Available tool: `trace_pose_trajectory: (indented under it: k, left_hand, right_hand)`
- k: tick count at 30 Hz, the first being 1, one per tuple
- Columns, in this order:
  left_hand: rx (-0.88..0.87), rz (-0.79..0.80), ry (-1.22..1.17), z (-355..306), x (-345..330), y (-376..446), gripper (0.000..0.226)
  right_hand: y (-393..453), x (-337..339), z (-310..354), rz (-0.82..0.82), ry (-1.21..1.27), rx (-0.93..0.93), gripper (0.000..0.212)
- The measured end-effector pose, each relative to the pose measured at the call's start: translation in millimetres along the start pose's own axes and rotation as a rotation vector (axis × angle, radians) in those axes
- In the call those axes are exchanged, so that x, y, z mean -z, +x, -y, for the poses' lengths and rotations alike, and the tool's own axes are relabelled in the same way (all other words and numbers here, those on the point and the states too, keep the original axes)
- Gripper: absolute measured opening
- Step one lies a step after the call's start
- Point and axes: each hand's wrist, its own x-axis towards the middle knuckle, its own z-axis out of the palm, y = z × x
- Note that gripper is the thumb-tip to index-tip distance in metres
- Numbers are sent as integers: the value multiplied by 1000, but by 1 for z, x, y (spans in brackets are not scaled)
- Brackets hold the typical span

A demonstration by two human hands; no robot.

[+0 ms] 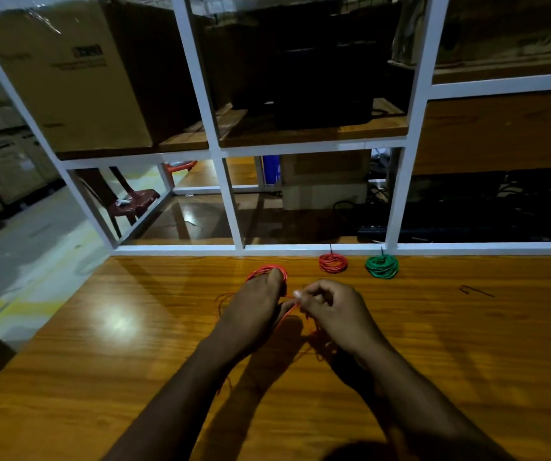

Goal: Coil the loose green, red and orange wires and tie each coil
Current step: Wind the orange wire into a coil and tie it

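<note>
My left hand [257, 306] holds a coil of orange wire [265, 270] wound round its fingers, above the middle of the wooden table [101, 344]. To its right, my right hand [329, 309] pinches the loose strand of the same wire between thumb and fingers. The strand's free length trails under both hands toward me. A tied red coil [333, 262] and a tied green coil [382, 266] lie side by side at the table's far edge, each with a dark tie sticking up.
A short dark tie [475, 290] lies on the table to the right. A white metal frame [300, 249] with shelves rises along the far edge, holding a cardboard box [67, 78] and dark items. The floor drops away at left.
</note>
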Motion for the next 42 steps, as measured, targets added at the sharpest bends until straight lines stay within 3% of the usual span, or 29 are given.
trace_pose_trajectory:
  k: [3, 5, 8, 11, 14, 18, 20, 22, 24, 26, 28, 30, 33, 39, 42]
  left_hand:
    - [-5, -15, 14, 0, -1, -1, 34]
    - [25, -7, 1, 5, -1, -3, 38]
    - [98, -14, -20, 16, 3, -5, 46]
    - [184, -96, -126, 38, 10, -9, 35]
    - [332, -292, -161, 61, 18, -12, 22]
    - [763, -710, -408, 78, 45, -6, 28]
    - [826, -758, -512, 81, 52, -1, 30]
    - [726, -630, -545, 74, 48, 3, 26]
    - [626, -494, -594, 59, 39, 6, 27]
    - [559, -414, -633, 44, 31, 10, 31]
    - [514, -343, -669, 29, 25, 13, 34]
    - [497, -271, -705, 16, 19, 14, 37]
    - [492, -224, -693, 3, 14, 16, 34]
    - [512, -254, -666, 8, 12, 18, 36]
    - [514, -346, -600, 9, 17, 16, 29]
  right_hand:
    - [1, 1, -2, 16, 50, -59, 5]
    - [2, 1, -5, -25, 81, -128, 9]
    - [8, 6, -16, -248, 127, -228, 14]
    - [13, 18, -38, -486, 177, -320, 16]
    - [15, 22, -64, -587, 120, -359, 20]
    - [13, 23, -94, -654, -98, -449, 22]
    - [11, 20, -106, -626, -224, -490, 22]
    - [9, 17, -110, -572, -321, -472, 22]
    - [9, 15, -107, -422, -520, -372, 27]
    - [11, 14, -94, -296, -732, -192, 47]
    - [12, 12, -69, -287, -653, 27, 58]
    - [11, 10, -37, -218, -390, 143, 51]
    - [8, 6, 1, -65, -54, 96, 30]
    - [-2, 0, 10, 106, 127, 30, 23]
    - [2, -1, -2, -40, -6, 62, 23]
